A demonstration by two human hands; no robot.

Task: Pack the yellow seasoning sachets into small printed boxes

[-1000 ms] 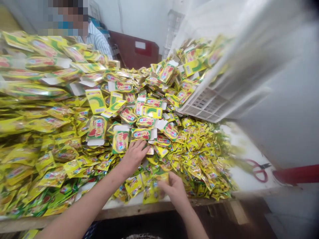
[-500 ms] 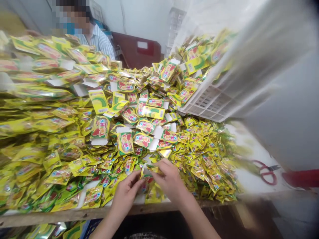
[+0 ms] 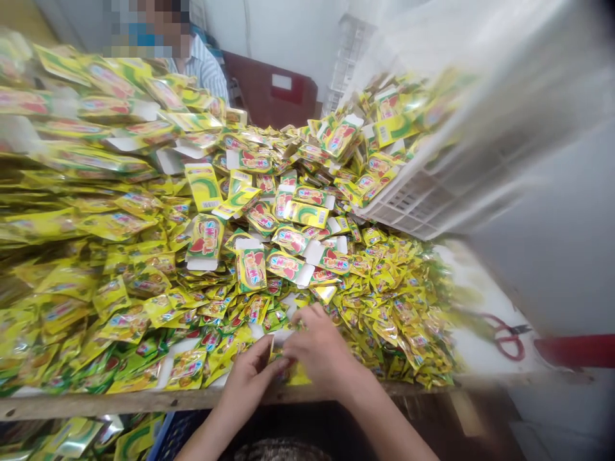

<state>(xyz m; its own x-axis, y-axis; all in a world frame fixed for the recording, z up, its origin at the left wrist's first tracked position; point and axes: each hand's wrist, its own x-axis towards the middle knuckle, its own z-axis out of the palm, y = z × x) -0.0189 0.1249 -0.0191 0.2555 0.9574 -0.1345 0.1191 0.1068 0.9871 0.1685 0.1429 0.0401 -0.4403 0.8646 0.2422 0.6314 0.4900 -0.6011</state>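
Note:
At the table's front edge my left hand [image 3: 252, 371] grips a small yellow-green cardboard candy box [image 3: 282, 335], mostly covered by fingers; a pale flap shows at its upper end. My right hand [image 3: 319, 346] is closed at that same end, its fingers curled over the flap. Whether a packet is inside is hidden. Around both hands lie small yellow candy packets [image 3: 384, 326] and, to the left, larger yellow packets [image 3: 123, 323]. Just beyond my hands several similar flattened-looking boxes with white flaps, such as one box [image 3: 250, 267], are heaped.
A tilted white plastic crate [image 3: 408, 211] spills boxes from the right. Red-handled scissors [image 3: 509, 339] lie on the table's right side, near a red object [image 3: 574, 351]. A blue basket [image 3: 175, 432] holds packs below the table edge. A person in a striped shirt [image 3: 206, 67] is across the heap.
My right fingers, which held a small packet at the box's upper end, are now closed over that end, and the packet is out of sight. The camera view has shifted slightly.

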